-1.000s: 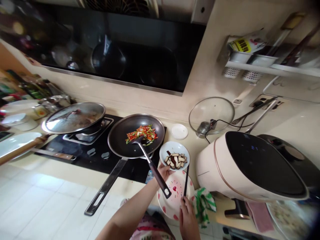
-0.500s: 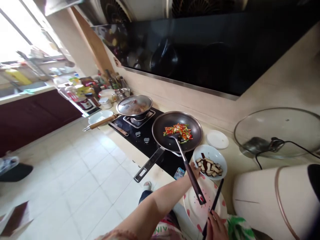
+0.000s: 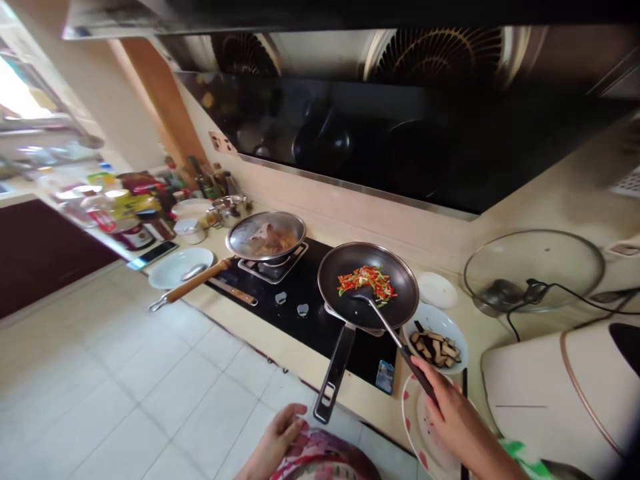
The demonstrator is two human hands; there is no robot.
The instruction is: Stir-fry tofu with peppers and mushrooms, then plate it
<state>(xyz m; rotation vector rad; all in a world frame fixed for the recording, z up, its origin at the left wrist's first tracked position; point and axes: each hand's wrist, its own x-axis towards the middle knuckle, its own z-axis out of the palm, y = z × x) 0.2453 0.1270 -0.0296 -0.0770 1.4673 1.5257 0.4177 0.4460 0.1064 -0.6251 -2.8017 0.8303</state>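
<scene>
My right hand [image 3: 447, 407] is wrapped round the dark handle of a spatula [image 3: 393, 328]. The spatula's black blade rests in the wok [image 3: 331, 283], against shredded red and green peppers [image 3: 367, 281]. Low in the view, my left hand [image 3: 284, 437] hovers empty, fingers apart and slightly bent, just left of the end of the wok's black handle [image 3: 340, 363] and not touching it. Beside the wok, a white bowl [image 3: 453, 320] contains dark-edged pale slices [image 3: 435, 349]. Partly hidden under my right arm lies a plate with red marks [image 3: 411, 413].
On the left burner stands a lidded pan [image 3: 265, 233] with a wooden handle [image 3: 193, 285] jutting over the counter edge. A white dish [image 3: 170, 267] holds a spoon. Bottles and jars crowd the far left. A glass lid [image 3: 565, 260] and a cream appliance [image 3: 535, 393] are at right.
My right hand has left the black rod over the plate and gripped the spatula. My left hand has let go of the slices' bowl and moved left towards the wok handle. The view has shifted.
</scene>
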